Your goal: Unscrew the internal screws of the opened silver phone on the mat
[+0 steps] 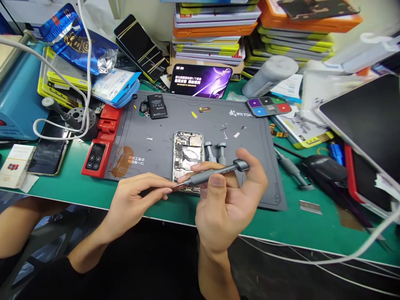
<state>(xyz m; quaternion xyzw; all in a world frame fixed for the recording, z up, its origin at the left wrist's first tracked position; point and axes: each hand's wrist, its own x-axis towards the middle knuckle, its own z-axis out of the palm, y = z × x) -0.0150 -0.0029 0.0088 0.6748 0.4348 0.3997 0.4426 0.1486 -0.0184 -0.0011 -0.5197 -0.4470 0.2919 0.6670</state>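
My right hand (231,200) holds a grey screwdriver (200,177) tilted across the palm, thumb on its handle and a finger by its round end cap. My left hand (134,200) is closed in a pinch at the screwdriver's thin tip; whether a small screw sits there too is hidden. Just behind the hands, an opened phone (187,152) lies with its inner parts showing, its lower end partly covered by my fingers. Two more grey screwdrivers (215,152) are to the right of the phone, on the dark grey work mat (156,146).
A battery (157,106) and small loose parts lie on the mat. At left are a red device (95,156), a phone (50,146) and a white cable (89,62). Behind stand a lit phone (200,81) and stacked boxes (215,29). Another person's arm (25,223) shows lower left.
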